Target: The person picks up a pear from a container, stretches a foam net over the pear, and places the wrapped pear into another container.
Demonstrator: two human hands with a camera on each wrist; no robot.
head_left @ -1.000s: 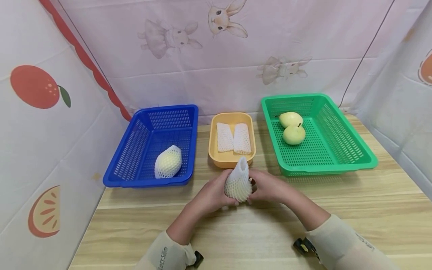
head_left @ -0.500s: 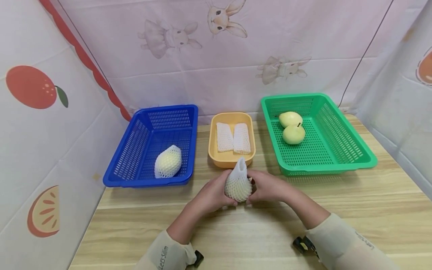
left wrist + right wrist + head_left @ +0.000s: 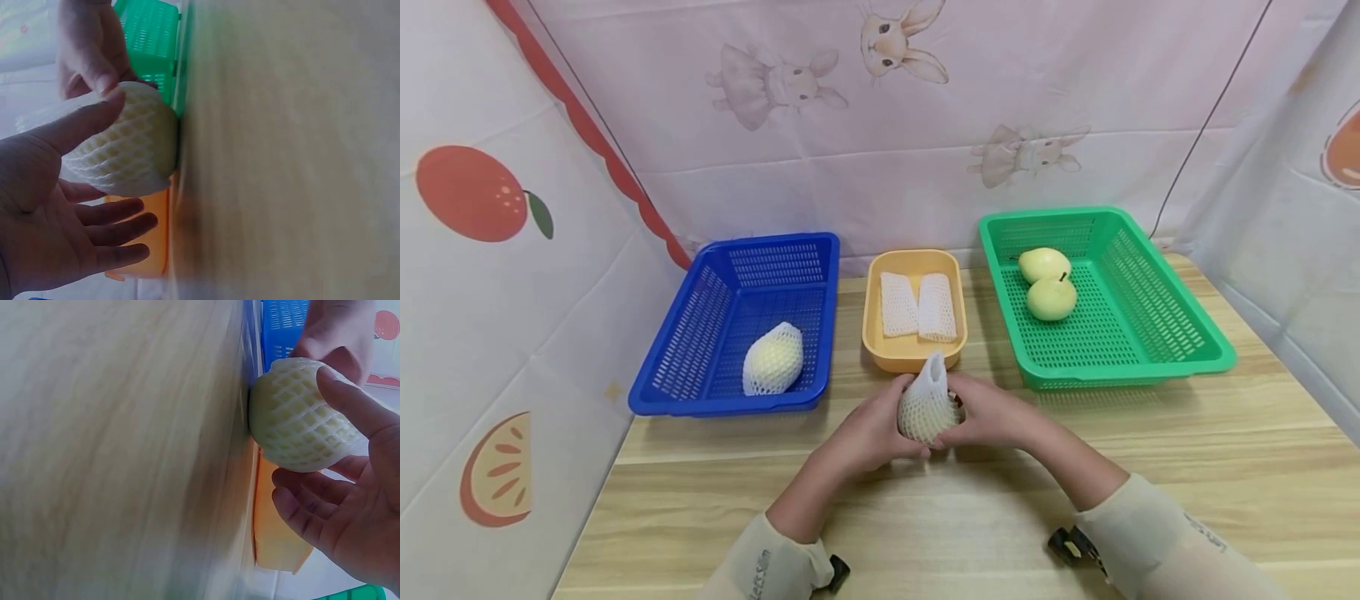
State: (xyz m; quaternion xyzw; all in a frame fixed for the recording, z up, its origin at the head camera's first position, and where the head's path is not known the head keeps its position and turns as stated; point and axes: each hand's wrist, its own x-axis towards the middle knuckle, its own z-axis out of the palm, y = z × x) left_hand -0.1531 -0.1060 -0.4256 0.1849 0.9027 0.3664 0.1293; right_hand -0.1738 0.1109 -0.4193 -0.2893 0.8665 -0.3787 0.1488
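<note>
Between both hands, at the table's middle, a pear [image 3: 927, 414] stands in a white foam net sleeve [image 3: 934, 371] whose loose end points up. In both wrist views the pear's bare base shows below the net, at the tabletop. My left hand [image 3: 872, 429] grips its left side with thumb and forefinger, the other fingers spread apart in the left wrist view. From the right side my right hand [image 3: 988, 414] holds it, thumb in front and fingers behind. The thumbs nearly meet at the front. Just behind the pear is a yellow tray [image 3: 887, 364] with two flat foam nets [image 3: 937, 308].
A blue basket [image 3: 730, 408] at the left holds one netted pear [image 3: 773, 360]. The green basket [image 3: 1120, 372] at the right contains two bare pears [image 3: 1052, 298]. A printed cloth [image 3: 925, 192] hangs behind the wooden table [image 3: 955, 525].
My right thumb has moved left across the front of the pear, closer to the left thumb. The netted pear has shifted slightly left. The baskets and tray stay as they were.
</note>
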